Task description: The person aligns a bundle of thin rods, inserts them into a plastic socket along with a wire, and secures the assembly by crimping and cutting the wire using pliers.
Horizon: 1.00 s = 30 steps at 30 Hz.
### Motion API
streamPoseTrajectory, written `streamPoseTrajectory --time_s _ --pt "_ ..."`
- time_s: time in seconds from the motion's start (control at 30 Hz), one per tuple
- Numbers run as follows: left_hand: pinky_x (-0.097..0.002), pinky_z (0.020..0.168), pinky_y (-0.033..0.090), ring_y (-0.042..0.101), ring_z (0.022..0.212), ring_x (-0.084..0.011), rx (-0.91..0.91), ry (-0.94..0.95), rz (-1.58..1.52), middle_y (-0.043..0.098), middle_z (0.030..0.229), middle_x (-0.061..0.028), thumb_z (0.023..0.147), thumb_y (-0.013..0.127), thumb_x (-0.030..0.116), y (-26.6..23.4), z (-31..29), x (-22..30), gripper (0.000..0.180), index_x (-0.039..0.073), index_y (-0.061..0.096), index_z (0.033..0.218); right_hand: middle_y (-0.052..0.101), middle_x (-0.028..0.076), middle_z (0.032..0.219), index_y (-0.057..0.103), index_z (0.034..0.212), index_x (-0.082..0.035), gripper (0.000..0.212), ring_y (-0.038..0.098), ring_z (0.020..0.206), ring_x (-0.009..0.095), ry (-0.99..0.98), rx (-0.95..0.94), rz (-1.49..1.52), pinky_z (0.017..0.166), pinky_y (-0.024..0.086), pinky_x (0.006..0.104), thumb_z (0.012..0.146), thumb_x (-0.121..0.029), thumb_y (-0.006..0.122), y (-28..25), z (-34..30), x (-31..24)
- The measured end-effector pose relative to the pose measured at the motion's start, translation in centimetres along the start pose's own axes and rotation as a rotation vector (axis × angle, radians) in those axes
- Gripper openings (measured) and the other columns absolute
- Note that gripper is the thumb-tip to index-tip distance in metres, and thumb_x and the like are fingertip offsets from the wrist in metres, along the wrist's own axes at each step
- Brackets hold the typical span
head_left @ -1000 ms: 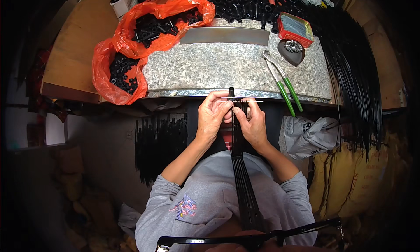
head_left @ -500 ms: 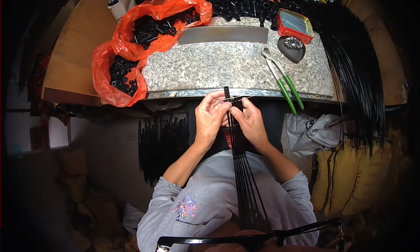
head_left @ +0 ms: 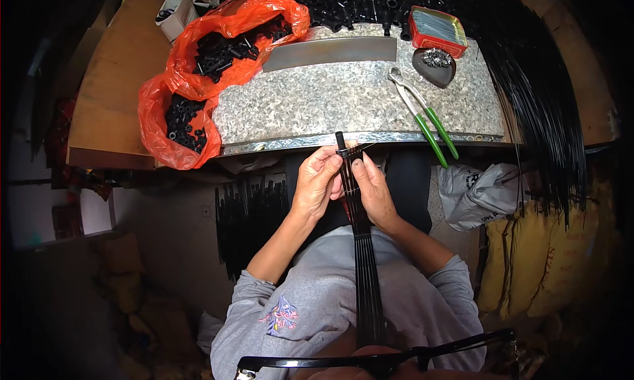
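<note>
We have both hands up just below the front edge of the granite tabletop (head_left: 343,103), working the top end of a bundle of thin black rods (head_left: 363,261). The bundle runs straight down our middle, from the fingers to our lap, over the grey sweatshirt (head_left: 310,314). Our left hand (head_left: 317,185) has its fingers curled and pinched on the left side of the bundle's tip, where a small black cap (head_left: 341,141) sticks up just above the thumb. Our right hand (head_left: 375,192) is closed on the right side, thumb pressing into the same tip, so both hands are gripping it, neither one spread.

These rods look light, stiff and springy; they fan apart slightly lower down, so we judge they'll splay if held loosely. Their surface looks smooth and slick, so the best hold is a firm pinch right near the top end, where the work is.

On the tabletop, green-handled pliers (head_left: 426,119) lie to the right, well apart from our hands. An orange plastic bag (head_left: 165,122) of small black parts spills over the left corner. A red tray (head_left: 437,31) and a dark dish (head_left: 434,66) sit at the far right, with a long sheaf of black rods (head_left: 541,116) draped off that side.
</note>
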<state>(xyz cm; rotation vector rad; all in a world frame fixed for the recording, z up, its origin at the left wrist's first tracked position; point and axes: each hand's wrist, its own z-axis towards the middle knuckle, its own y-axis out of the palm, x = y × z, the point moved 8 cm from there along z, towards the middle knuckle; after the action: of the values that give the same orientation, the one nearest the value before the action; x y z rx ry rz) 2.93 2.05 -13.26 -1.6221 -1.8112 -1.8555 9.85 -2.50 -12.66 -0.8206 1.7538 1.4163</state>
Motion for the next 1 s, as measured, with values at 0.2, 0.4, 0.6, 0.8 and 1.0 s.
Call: streamPoseTrajectory --time_s 0.2,0.4,0.6,0.8,1.0 --pt "-0.0155 0.035 0.032 0.040 0.041 -0.0021 -0.114 -0.101 0.108 0.058 0.076 -0.0035 0.085 0.058 0.030 0.7 0.6 0.3 0.040 -0.001 0.051 0.108 0.059 0.010 0.078 0.044 0.112 -0.001 0.034 0.061 0.068 0.017 0.138 -0.138 0.202 0.064 0.052 0.0273 0.095 -0.029 0.038 -0.2 1.0 1.2" --pt "-0.0161 0.037 0.033 0.039 0.041 -0.0017 -0.133 -0.064 0.079 0.060 0.073 -0.0033 0.090 0.052 0.022 1.3 1.0 0.7 0.031 -0.001 0.053 0.110 0.061 0.012 0.083 0.046 0.109 0.000 0.037 0.063 0.074 0.020 0.254 -0.262 0.264 0.071 0.052 0.0309 0.094 -0.032 0.038 -0.3 1.5 1.5" --pt "-0.0183 0.049 0.047 0.052 0.053 -0.0048 -0.355 -0.150 0.079 0.053 0.115 -0.0231 0.084 0.057 0.037 1.4 1.8 -0.9 0.041 0.003 0.044 0.103 0.060 0.010 0.087 0.049 0.109 0.002 0.036 0.060 0.081 0.016 0.273 -0.183 0.098 0.078 0.049 0.0291 0.096 -0.029 0.035 -1.0 0.3 0.5" --pt "-0.0467 0.088 0.045 0.052 0.105 -0.0322 -0.424 0.023 -0.184 0.052 0.106 -0.0152 0.085 0.057 0.029 2.2 2.5 -0.2 0.031 0.008 0.041 0.102 0.063 0.006 0.076 0.057 0.088 0.001 0.023 0.061 0.072 0.012 0.063 -0.535 -0.986 0.067 0.049 0.0254 0.091 -0.020 0.046 -3.4 6.0 -9.6" --pt "-0.0321 0.070 0.040 0.048 0.085 -0.0204 -0.347 -0.079 -0.330 0.050 0.102 -0.0117 0.084 0.055 0.035 2.2 3.2 -1.3 0.030 0.012 0.044 0.102 0.063 0.005 0.065 0.057 0.075 0.001 0.016 0.060 0.059 0.010 -0.335 -0.050 -1.113 0.056 0.047 0.0255 0.083 -0.012 0.051 -7.7 22.6 -17.5"
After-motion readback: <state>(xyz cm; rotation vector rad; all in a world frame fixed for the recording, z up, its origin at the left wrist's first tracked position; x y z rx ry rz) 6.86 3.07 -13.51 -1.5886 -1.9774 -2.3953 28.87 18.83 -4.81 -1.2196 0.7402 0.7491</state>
